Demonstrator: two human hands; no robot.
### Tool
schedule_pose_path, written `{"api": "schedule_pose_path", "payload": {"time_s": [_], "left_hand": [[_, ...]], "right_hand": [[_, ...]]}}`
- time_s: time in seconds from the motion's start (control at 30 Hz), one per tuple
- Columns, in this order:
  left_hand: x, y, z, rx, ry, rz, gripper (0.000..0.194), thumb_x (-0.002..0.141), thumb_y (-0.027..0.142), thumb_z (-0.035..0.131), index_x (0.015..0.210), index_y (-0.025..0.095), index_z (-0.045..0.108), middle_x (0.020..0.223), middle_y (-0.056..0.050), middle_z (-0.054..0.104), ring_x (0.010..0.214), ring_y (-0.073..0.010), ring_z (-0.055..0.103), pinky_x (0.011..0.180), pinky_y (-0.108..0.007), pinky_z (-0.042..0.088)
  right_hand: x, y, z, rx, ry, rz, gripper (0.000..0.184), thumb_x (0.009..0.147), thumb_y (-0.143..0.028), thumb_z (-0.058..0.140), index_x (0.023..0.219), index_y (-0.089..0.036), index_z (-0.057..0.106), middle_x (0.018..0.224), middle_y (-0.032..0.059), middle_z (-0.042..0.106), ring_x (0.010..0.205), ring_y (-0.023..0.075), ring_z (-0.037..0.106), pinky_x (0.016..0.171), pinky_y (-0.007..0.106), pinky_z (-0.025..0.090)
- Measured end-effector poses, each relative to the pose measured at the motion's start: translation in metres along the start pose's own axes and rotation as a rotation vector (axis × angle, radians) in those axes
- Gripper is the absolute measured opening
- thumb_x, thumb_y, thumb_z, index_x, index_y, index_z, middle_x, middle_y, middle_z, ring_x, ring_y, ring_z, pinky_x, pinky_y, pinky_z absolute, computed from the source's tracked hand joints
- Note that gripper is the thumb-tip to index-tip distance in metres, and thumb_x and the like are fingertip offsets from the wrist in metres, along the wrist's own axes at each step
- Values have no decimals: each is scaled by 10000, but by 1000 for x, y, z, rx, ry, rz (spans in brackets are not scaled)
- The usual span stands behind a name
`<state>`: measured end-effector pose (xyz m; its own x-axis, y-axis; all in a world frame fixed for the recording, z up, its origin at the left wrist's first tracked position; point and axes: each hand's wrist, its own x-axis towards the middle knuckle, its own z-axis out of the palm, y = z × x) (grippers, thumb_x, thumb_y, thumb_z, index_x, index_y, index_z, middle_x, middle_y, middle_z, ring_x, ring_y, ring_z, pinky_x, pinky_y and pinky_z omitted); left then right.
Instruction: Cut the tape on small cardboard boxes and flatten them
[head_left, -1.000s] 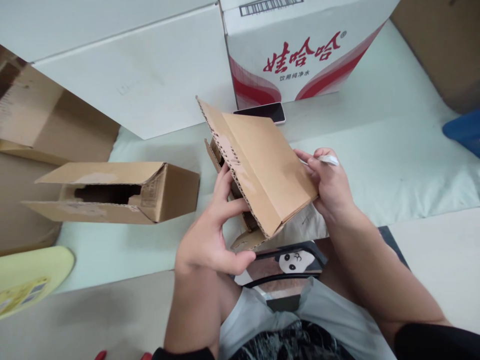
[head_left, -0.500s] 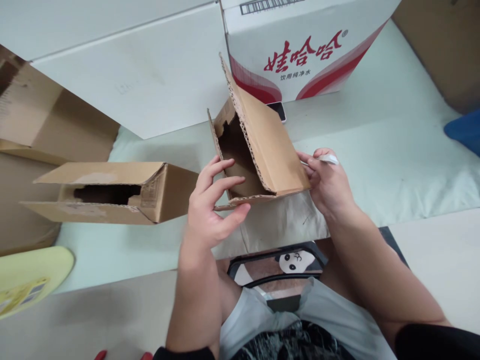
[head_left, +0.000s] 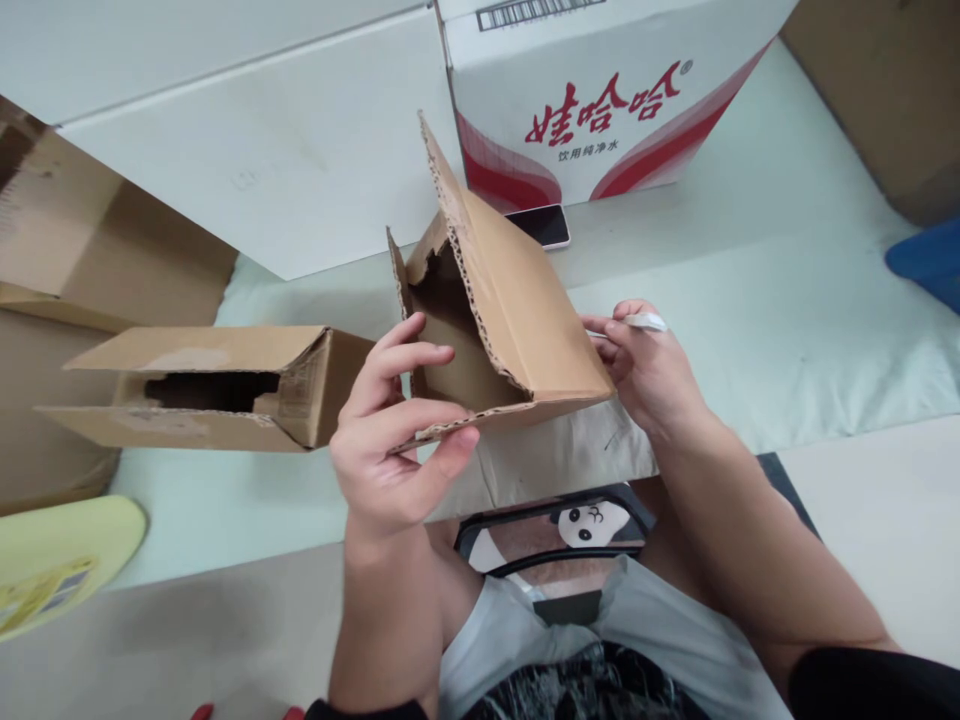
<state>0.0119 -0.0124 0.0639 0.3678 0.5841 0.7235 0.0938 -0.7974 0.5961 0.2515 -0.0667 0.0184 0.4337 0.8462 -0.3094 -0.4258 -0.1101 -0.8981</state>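
Note:
In the middle stands a brown cardboard box [head_left: 536, 300], tilted, with its flaps apart and a dark hollow inside. My left hand [head_left: 397, 430] pinches the box's near lower flap between thumb and fingers, its other fingers bent over the opening. Behind the box's right end, my right hand [head_left: 649, 365] is closed on a slim whitish thing [head_left: 646, 322], whose end sticks out past the thumb; its kind is not clear. The right fingertips lie close to the box's side, and part of them is hidden by it.
Left of my hand is a second open cardboard box [head_left: 202, 385]. White cartons [head_left: 517, 120] stand behind, with a phone [head_left: 551, 225] before them. A yellow-green object [head_left: 67, 560] sits at lower left, a blue one [head_left: 930, 262] at right. Pale green cloth [head_left: 750, 300] covers the table.
The box has shifted left and turned slightly, baring more of the phone. My left hand has moved left and closed on the flap. The right hand has moved slightly left.

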Motion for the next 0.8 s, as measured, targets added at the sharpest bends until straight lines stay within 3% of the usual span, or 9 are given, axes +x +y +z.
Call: {"api": "schedule_pose_path", "payload": {"time_s": [0.17, 0.4, 0.8], "left_hand": [[3, 6, -2, -53, -16, 62, 32, 795, 308, 741, 797, 277, 734, 860, -11, 702, 843, -229, 694, 925, -531, 585], [0, 12, -6, -56, -76, -39, 82, 823, 333, 695, 767, 280, 720, 809, -22, 719, 907, -263, 705, 970, -552, 548], [1, 12, -4, -160, -33, -66, 79, 795, 287, 732, 766, 219, 702, 769, -39, 706, 886, -278, 702, 898, -532, 538]], "right_hand": [[-1, 1, 1, -14, 7, 9, 431, 701, -411, 795, 851, -272, 416, 889, -48, 720, 626, 76, 621, 591, 214, 449], [1, 5, 0, -21, 15, 16, 398, 713, -368, 798, 853, -268, 439, 875, -56, 707, 620, 65, 607, 594, 201, 445], [1, 3, 1, -34, 37, 51, 396, 676, -338, 786, 859, -261, 443, 864, -52, 701, 609, 63, 565, 619, 211, 422]]}}
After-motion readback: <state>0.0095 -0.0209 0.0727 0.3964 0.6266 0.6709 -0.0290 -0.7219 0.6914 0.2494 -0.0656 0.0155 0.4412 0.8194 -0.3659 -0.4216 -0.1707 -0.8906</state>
